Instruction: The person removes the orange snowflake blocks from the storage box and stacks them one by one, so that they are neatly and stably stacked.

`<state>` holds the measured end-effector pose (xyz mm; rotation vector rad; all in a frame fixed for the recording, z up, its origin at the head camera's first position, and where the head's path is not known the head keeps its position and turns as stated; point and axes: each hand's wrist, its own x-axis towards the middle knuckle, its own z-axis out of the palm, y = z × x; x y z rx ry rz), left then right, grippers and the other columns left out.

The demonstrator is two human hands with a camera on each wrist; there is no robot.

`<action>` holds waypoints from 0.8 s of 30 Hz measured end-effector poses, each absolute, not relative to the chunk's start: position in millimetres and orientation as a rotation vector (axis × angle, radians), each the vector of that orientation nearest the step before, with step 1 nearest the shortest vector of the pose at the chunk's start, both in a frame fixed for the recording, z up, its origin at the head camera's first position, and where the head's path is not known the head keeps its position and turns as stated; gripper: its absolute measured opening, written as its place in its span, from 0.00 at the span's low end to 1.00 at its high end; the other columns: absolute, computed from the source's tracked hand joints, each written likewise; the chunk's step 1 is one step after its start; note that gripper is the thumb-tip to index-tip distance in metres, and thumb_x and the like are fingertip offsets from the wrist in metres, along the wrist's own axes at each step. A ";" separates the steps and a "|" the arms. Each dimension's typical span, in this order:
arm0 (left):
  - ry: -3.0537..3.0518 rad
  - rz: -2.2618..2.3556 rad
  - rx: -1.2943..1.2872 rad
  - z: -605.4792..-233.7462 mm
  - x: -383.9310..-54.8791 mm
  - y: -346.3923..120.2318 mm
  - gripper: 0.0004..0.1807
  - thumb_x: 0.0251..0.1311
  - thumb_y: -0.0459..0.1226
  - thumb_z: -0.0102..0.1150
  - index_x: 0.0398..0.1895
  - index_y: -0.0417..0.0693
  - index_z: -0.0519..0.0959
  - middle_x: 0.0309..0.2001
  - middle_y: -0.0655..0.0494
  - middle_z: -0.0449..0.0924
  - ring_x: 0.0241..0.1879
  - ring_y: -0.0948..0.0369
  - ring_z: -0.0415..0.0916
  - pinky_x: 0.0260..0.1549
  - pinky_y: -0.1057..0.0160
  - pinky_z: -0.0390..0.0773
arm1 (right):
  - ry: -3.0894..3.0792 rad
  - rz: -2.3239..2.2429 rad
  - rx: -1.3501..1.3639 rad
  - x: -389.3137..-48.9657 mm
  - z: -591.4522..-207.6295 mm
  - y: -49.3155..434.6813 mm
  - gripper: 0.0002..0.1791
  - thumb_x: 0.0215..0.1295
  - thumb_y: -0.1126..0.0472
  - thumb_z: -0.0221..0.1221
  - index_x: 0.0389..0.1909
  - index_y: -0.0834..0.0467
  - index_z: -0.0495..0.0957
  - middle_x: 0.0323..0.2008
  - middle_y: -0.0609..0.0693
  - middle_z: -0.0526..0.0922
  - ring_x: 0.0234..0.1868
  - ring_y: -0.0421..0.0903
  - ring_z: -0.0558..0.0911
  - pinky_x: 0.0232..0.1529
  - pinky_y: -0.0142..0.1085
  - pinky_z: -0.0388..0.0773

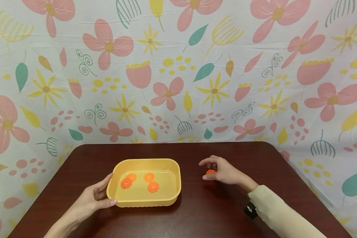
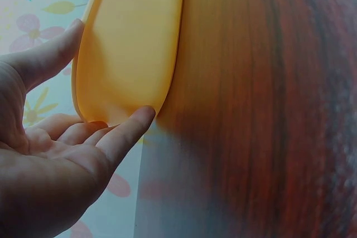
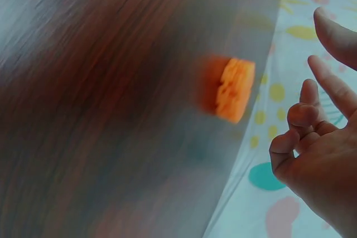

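My left hand (image 1: 90,200) holds the left end of a yellow rectangular plastic tray (image 1: 145,200), thumb at the near corner and fingers against the end wall. In the left wrist view, the thumb and fingers (image 2: 134,129) span the tray's rounded end. Inside the tray lie several orange flower-shaped pieces with scalloped edges (image 1: 153,187). To the right of it, my right hand (image 1: 226,170) hovers with thumb and fingers apart around another orange piece (image 1: 210,172), partly hidden by the hand. The right wrist view shows this piece (image 3: 235,90) on the table, thick and notched, apart from the fingers.
The dark brown wooden table (image 1: 196,218) has rounded far corners. A white cloth printed with flowers and leaves (image 1: 178,109) hangs behind it and along both sides. A black band (image 1: 251,210) sits at the right wrist by a pale sleeve (image 1: 281,211).
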<state>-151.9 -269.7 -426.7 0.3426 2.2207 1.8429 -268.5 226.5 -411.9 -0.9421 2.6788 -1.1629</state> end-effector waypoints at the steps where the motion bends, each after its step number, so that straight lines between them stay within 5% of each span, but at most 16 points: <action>1: 2.220 1.843 0.342 -426.7 -151.9 -269.7 0.55 0.65 0.31 0.71 0.85 0.38 0.44 0.82 0.35 0.45 0.73 0.35 0.62 0.53 0.63 0.80 | 2.682 -1.156 -0.943 -268.0 -411.1 223.3 0.21 0.61 0.61 0.76 0.55 0.58 0.85 0.39 0.57 0.76 0.34 0.59 0.72 0.34 0.34 0.68; 14: 2.220 1.845 0.347 -426.6 -151.2 -270.1 0.54 0.66 0.31 0.71 0.85 0.37 0.44 0.82 0.35 0.45 0.73 0.34 0.61 0.53 0.62 0.80 | 2.638 -1.143 -1.090 -262.6 -396.3 178.7 0.20 0.62 0.60 0.76 0.55 0.51 0.85 0.37 0.46 0.74 0.34 0.46 0.71 0.38 0.36 0.71; 24: 2.212 1.847 0.327 -427.4 -151.7 -270.2 0.54 0.66 0.31 0.71 0.86 0.39 0.44 0.82 0.35 0.45 0.73 0.36 0.63 0.52 0.61 0.81 | 2.548 -1.191 -1.131 -259.8 -385.3 144.1 0.22 0.61 0.63 0.76 0.56 0.57 0.85 0.40 0.56 0.76 0.37 0.62 0.73 0.39 0.37 0.69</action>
